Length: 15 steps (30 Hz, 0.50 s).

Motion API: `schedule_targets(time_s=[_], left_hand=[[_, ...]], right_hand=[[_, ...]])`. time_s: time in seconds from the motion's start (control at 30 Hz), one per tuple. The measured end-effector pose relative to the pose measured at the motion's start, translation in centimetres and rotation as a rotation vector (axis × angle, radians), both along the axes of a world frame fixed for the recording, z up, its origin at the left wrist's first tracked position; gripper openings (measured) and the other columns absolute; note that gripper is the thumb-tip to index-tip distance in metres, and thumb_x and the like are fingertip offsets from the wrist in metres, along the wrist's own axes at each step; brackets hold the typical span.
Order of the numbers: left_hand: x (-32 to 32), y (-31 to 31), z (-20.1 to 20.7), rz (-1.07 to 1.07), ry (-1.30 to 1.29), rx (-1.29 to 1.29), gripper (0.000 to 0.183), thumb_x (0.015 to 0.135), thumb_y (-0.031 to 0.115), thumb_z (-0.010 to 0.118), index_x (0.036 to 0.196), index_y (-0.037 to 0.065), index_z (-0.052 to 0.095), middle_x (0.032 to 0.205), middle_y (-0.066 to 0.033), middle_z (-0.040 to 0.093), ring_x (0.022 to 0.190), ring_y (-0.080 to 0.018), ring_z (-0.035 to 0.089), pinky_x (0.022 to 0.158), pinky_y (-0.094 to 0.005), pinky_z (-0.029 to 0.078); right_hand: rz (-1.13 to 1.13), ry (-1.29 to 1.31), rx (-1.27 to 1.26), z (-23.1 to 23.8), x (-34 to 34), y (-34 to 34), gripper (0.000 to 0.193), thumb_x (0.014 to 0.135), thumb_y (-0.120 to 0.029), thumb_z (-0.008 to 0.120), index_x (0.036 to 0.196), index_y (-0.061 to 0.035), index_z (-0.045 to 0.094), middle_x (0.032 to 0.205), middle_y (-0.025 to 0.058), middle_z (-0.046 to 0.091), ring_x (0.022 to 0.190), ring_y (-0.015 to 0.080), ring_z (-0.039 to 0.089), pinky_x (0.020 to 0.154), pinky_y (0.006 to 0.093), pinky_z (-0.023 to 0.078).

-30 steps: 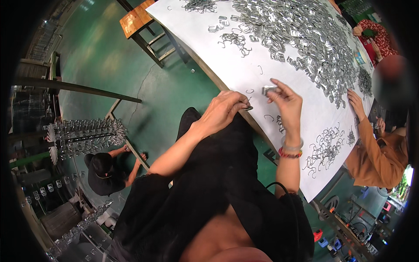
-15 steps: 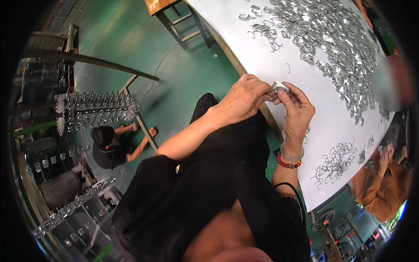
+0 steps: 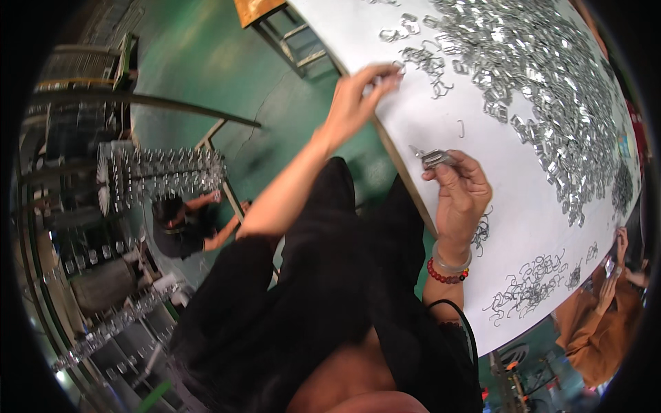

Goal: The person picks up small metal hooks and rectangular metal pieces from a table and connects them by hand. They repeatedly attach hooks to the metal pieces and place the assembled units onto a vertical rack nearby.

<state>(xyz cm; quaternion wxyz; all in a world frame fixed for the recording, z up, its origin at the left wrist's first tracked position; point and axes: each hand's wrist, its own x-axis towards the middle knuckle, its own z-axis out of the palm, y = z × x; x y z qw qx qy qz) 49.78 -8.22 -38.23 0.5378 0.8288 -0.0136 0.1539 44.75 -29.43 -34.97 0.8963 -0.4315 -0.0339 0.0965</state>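
Observation:
My right hand is closed over the white tabletop, pinching a small silver metal buckle between thumb and fingers. A thin end of the metal sticks out to the left of it. My left hand reaches over the table's left edge, its fingertips close to a small heap of bent wire hooks. Motion smears those fingers, so whether they hold anything does not show. One single wire hook lies apart, between the heap and my right hand.
A broad pile of silver metal buckles covers the table's far right. More wire hooks lie near the front right. A person in brown sits at right; a co-worker crouches at left by a rack of metal parts. A wooden stool stands beyond.
My left hand has come off the buckle and moved away, up and left, to the wire hooks. My right hand keeps the buckle, slightly lower in the picture. The whole view has shifted a little.

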Motion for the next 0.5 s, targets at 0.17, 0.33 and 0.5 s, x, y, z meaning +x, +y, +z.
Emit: schedule_targets(time_s=[0.17, 0.33, 0.5], left_hand=[[10.4, 2.9, -4.6, -0.072, -0.020, 0.650, 0.018, 0.083, 0.016, 0.059, 0.088, 0.003, 0.070, 0.087, -0.0183, 0.067, 0.083, -0.0346, 0.064, 0.075, -0.0402, 0.051], [9.2, 2.1, -5.4, -0.076, 0.010, 0.946, 0.013, 0.076, 0.006, 0.058, 0.083, -0.005, 0.063, 0.093, -0.0184, 0.063, 0.088, -0.0350, 0.062, 0.075, -0.0409, 0.051], [6.0, 1.7, -7.3, 0.060, -0.191, 0.951, 0.014, 0.071, 0.004, 0.059, 0.083, -0.003, 0.059, 0.089, -0.0171, 0.059, 0.090, -0.0312, 0.057, 0.076, -0.0393, 0.051]], right_hand=[[0.033, -0.105, -0.057, 1.3, -0.6, -0.6, 0.020, 0.082, 0.011, 0.059, 0.102, 0.0101, 0.059, 0.087, 0.0197, 0.066, 0.073, 0.0227, 0.066, 0.068, 0.0329, 0.057], [0.019, -0.124, -0.153, 2.2, -2.8, 0.0, 0.021, 0.082, 0.012, 0.057, 0.103, 0.0106, 0.058, 0.088, 0.0199, 0.065, 0.073, 0.0242, 0.065, 0.069, 0.0325, 0.056], [-0.011, -0.104, -0.295, 2.4, -4.8, 1.3, 0.025, 0.082, 0.009, 0.059, 0.107, 0.0093, 0.056, 0.090, 0.0191, 0.065, 0.071, 0.0221, 0.064, 0.069, 0.0298, 0.054]])
